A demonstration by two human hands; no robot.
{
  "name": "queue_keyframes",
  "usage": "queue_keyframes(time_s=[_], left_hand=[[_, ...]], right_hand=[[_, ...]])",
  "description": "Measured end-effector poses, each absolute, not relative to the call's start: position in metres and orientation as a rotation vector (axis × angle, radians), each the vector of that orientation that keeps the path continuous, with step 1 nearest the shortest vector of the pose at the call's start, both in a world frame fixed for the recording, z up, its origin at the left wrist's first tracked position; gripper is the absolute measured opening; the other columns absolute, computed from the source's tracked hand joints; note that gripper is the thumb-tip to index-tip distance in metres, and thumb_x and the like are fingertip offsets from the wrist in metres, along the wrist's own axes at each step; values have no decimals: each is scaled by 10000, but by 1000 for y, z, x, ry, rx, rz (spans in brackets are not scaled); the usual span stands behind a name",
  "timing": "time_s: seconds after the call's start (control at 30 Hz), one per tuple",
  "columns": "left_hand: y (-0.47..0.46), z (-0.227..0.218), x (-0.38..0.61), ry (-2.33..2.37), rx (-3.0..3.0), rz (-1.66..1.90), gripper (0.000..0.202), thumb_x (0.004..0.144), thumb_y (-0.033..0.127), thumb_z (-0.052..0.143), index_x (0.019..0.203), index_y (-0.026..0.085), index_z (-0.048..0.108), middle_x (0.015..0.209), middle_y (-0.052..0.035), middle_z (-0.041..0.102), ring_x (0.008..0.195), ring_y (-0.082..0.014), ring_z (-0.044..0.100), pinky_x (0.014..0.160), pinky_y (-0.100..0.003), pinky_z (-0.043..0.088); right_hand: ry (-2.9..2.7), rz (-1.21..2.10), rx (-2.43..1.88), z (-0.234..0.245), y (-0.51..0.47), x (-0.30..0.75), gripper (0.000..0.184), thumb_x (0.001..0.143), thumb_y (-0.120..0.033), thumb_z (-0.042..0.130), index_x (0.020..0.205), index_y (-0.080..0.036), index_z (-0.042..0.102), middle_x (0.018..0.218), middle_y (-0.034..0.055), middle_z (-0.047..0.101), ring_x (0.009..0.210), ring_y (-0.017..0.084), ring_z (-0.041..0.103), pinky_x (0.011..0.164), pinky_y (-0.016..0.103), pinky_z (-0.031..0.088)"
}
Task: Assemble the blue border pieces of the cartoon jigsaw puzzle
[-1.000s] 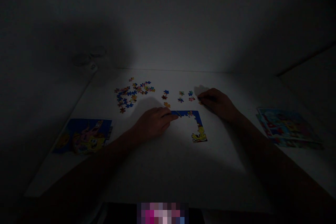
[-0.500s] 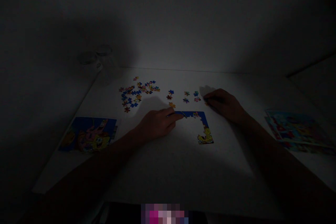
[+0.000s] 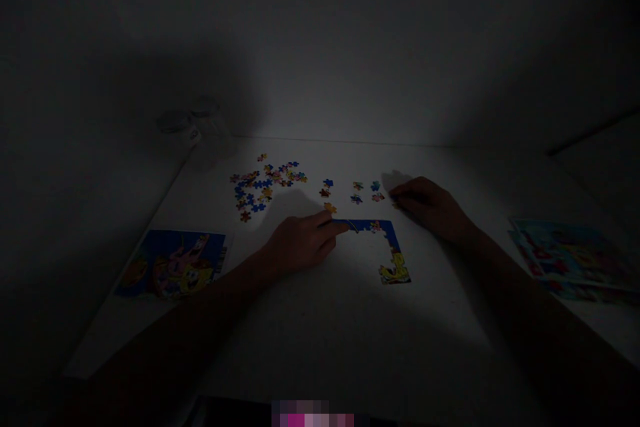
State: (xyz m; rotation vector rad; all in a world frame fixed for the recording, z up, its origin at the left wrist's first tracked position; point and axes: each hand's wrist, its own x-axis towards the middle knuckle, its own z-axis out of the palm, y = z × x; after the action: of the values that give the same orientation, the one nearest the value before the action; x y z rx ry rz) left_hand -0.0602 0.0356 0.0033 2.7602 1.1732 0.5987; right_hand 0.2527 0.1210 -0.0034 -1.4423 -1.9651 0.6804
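A partly joined jigsaw puzzle (image 3: 393, 237) lies on the table, its blue top row and right side linked, with a yellow character in the lower corner. My left hand (image 3: 303, 240) rests at the row's left end, finger and thumb apart and touching the blue pieces. Beyond the top right corner, my right hand (image 3: 430, 207) has its fingertips pinched together on what looks like a small puzzle piece, mostly hidden. An orange-yellow piece (image 3: 395, 205) shows just under those fingers. Close to my left fingertips lies an orange piece (image 3: 330, 207).
Several loose pieces (image 3: 357, 199) sit spaced out behind the puzzle. A larger scatter of pieces (image 3: 257, 185) spreads at the back left. A cartoon picture (image 3: 175, 263) lies at left, more picture sheets (image 3: 575, 253) at right. Clear containers (image 3: 180, 127) stand at the far left corner.
The whole view has shifted slightly, so everything sits a little lower. Both hands keep nearly the same places, the right one still pinched beside the loose pieces.
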Motion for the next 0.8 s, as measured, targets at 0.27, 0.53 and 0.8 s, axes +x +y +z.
queue_keyframes(time_s=[0.27, 0.53, 0.8], left_hand=[[42, 3, -65, 1272, 2689, 756, 345, 1018, 196, 441, 1262, 218, 683, 967, -48, 703, 775, -133, 663, 635, -226, 563], [48, 0, -67, 1367, 2649, 825, 312, 994, 160, 499, 1237, 210, 689, 965, -46, 699, 851, -154, 680, 705, -256, 578], [53, -1, -70, 1385, 2652, 825, 306, 960, 109, 535, 1203, 200, 697, 999, -63, 700, 959, -190, 670, 824, -319, 593]], right_hand=[[-1948, 708, -1424, -7, 122, 255, 187, 753, -373, 682, 867, -252, 767, 892, 77, 716, 816, 267, 692, 826, 484, 575], [-1970, 674, -1421, -5, 121, 254, 237, 754, -427, 663, 866, -244, 765, 889, 82, 712, 842, 274, 678, 819, 462, 552], [-1977, 682, -1420, -1, 120, 253, 188, 752, -370, 655, 856, -259, 765, 896, 76, 712, 858, 274, 692, 821, 462, 561]])
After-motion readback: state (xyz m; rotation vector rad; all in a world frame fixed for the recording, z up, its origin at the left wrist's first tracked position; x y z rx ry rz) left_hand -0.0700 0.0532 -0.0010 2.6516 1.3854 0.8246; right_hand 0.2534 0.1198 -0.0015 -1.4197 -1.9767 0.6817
